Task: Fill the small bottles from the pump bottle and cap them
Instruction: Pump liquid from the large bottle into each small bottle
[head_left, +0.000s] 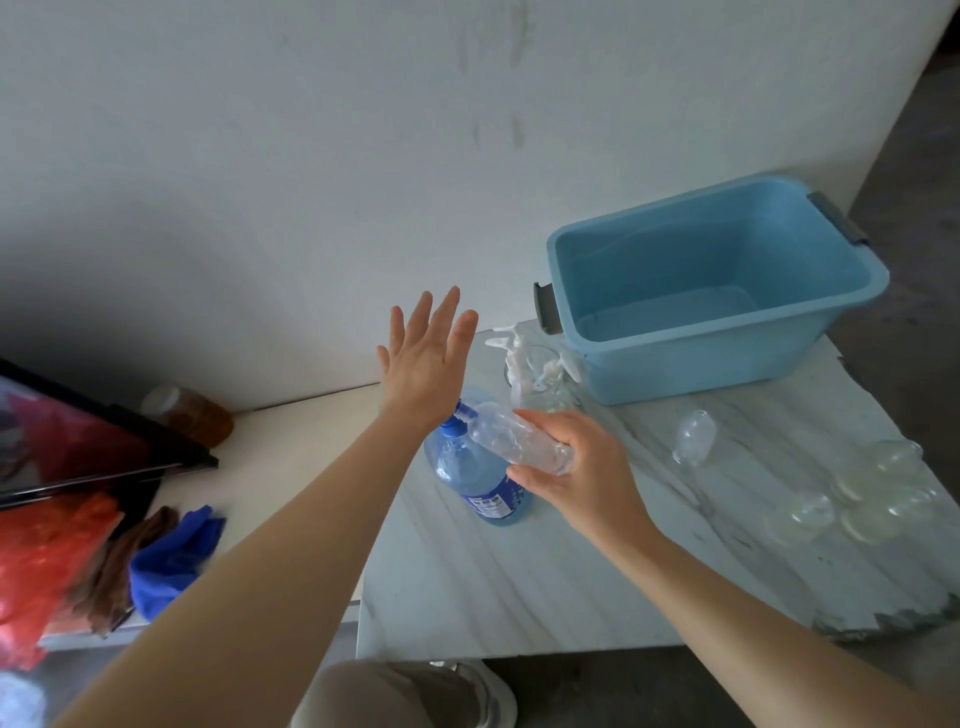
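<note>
A: How much of the pump bottle (467, 470) shows?
B: The heel of the person's left hand (426, 358) hides most of its pump head, the small clear bottle (506, 441) crosses its shoulder, and the label print is too small to read.
A: And that small clear bottle?
B: Its base is buried in the right hand (576, 467).
A: Right of the pump bottle?
B: A cluster of clear bottles (862, 499), blurred together, past counting. Left of it, a red bag (41, 561) is cut by the frame edge.

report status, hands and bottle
Left hand open, over the pump bottle. Right hand grips a small clear bottle, tilted, mouth at the nozzle. Blue tub and spare bottles stand apart, nothing blocking.
</note>
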